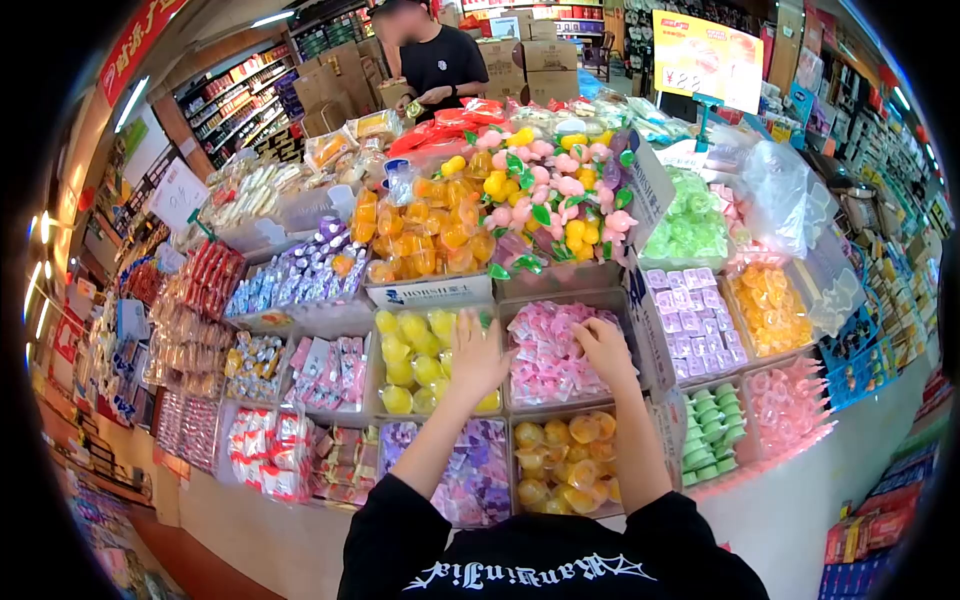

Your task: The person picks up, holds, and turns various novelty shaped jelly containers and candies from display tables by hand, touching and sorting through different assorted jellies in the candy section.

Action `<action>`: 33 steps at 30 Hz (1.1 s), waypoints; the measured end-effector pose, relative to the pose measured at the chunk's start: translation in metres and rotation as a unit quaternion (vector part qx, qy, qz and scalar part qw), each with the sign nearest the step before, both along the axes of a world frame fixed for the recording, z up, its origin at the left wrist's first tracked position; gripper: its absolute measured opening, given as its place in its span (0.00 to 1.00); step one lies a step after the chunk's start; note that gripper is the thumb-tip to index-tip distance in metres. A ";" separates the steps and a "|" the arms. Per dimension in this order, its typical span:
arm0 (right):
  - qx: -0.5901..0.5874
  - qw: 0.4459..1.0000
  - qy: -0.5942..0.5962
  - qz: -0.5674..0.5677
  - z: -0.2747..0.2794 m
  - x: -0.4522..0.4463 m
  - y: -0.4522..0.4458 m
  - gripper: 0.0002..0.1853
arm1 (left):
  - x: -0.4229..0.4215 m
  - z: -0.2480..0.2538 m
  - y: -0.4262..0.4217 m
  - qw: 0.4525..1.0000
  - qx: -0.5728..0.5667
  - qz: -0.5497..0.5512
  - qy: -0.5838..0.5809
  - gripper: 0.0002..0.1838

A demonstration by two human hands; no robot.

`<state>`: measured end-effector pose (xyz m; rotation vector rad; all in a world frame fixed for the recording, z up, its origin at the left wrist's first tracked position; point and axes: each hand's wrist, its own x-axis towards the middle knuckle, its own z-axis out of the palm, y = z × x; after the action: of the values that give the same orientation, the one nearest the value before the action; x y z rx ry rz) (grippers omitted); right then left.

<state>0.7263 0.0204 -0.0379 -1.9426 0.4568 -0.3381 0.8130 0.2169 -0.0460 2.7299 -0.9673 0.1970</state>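
My left hand (480, 355) is over the right side of a bin of yellow-green jelly cups (406, 352), its fingers spread and nothing visible in them. Pink wrapped candies (545, 345) fill the bin to its right. Into these my right hand (604, 350) reaches, with fingers curled and pressed together on the candies; the fingertips are partly hidden. Below my forearms lie purple wrapped sweets (465, 465) and amber jelly cups (568, 460) in separate bins.
Orange jelly cups (430, 225) and pink and yellow fruit-shaped packs (560, 190) are heaped behind. Purple square cups (693, 315) and green stacked cups (712, 430) stand right. A yellow price sign (707, 60) rises above. Across the display stands a person in black (445, 65).
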 end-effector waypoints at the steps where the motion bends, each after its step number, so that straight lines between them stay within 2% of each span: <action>1: 0.006 1.000 0.005 -0.007 -0.001 -0.009 0.001 0.16 | -0.017 -0.001 0.004 1.000 -0.005 0.002 0.000 0.32; 5: 0.037 0.998 -0.023 0.044 -0.012 -0.041 0.016 0.15 | -0.076 -0.015 0.019 0.999 -0.018 -0.009 0.038 0.33; 8: 0.014 0.997 -0.007 0.082 0.001 -0.068 0.023 0.14 | -0.108 -0.020 0.022 0.997 0.010 -0.008 0.077 0.34; 11: 0.024 0.993 -0.034 0.111 0.002 -0.094 0.022 0.12 | -0.135 -0.008 0.027 0.995 -0.034 -0.026 0.087 0.34; 13: 0.021 0.992 -0.040 0.119 0.003 -0.111 0.020 0.12 | -0.149 0.004 0.029 0.992 -0.008 -0.025 0.126 0.34; 15: 0.028 0.992 -0.034 0.121 0.007 -0.129 0.020 0.13 | -0.164 0.010 0.029 0.974 -0.080 -0.042 0.209 0.34; 19: 0.013 0.993 -0.010 0.115 0.010 -0.169 0.012 0.14 | -0.206 0.008 0.027 0.948 -0.144 -0.073 0.273 0.31; 21: 0.018 0.991 -0.001 0.131 0.008 -0.191 0.005 0.13 | -0.223 -0.003 0.031 0.943 -0.140 -0.096 0.285 0.30; 24: 0.005 0.993 0.007 0.119 0.011 -0.222 -0.009 0.12 | -0.240 -0.011 0.035 0.936 -0.085 -0.128 0.316 0.33; 29: 0.004 0.998 0.034 0.056 0.030 -0.262 -0.008 0.10 | -0.259 -0.001 0.021 0.935 -0.092 -0.165 0.301 0.33; 30: -0.002 0.999 -0.011 0.045 0.025 -0.270 -0.006 0.12 | -0.263 0.005 0.017 0.934 -0.084 -0.178 0.299 0.31; 33: 0.004 1.000 0.006 0.002 0.026 -0.300 -0.001 0.10 | -0.270 0.019 0.012 0.924 -0.075 -0.221 0.303 0.30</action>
<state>0.4262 0.0199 -0.0121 -1.9387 0.4607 -0.3211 0.5434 0.2292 -0.0273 2.1316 -1.2534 -0.5915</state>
